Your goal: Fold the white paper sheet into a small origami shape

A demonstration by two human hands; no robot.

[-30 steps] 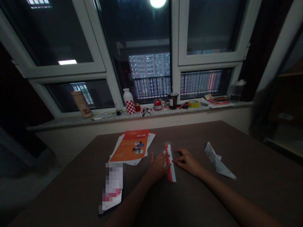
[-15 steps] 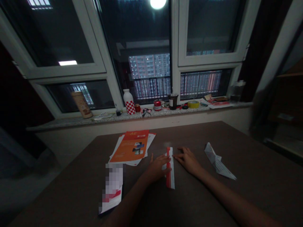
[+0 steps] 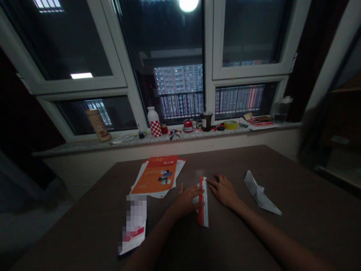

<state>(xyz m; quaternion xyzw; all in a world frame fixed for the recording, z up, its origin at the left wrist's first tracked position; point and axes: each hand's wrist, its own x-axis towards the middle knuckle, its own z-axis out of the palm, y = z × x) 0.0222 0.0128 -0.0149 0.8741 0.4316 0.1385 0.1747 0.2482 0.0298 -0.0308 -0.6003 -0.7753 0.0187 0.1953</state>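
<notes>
A narrow folded strip of red and white paper (image 3: 205, 210) lies upright in view on the dark table. My left hand (image 3: 187, 198) rests over its left side, fingers spread and lying on the paper. My right hand (image 3: 224, 191) is at the strip's right edge near the top, its index finger stretched out to the edge and the other fingers loosely bent on the table. Further right lies a folded paper shape (image 3: 259, 195) with pointed ends, apart from both hands.
An orange booklet (image 3: 155, 177) tops some white sheets at the back left of the table (image 3: 93, 210). Nearer me is a phone-like slab (image 3: 134, 229), partly blurred out. A checkered bottle (image 3: 154, 122), a cup (image 3: 206, 121) and yellow tape (image 3: 230, 125) stand on the windowsill.
My right index finger has shifted slightly up along the strip's right edge. The left hand stays in place on the paper, and the other things have not moved.
</notes>
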